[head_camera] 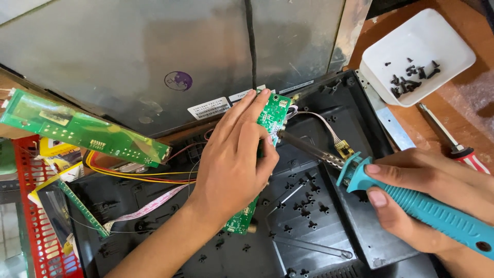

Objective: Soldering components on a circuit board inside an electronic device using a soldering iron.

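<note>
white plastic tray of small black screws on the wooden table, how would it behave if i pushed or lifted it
The white plastic tray looks thin-walled and shallow, so it is probably light and would slide easily on the wooden table. The small black screws lie loose inside, so they would likely skid or spill if it tilts.

left hand (234, 162) steadies green circuit board (272, 116) | right hand (411, 198) grips soldering iron (411, 198)

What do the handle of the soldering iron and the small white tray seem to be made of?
The soldering iron handle, in the right hand, looks like matte teal plastic, perhaps rubbery: ridged collar, no shine. The white tray holding dark screws looks like smooth moulded plastic with rounded, thin walls.
</note>
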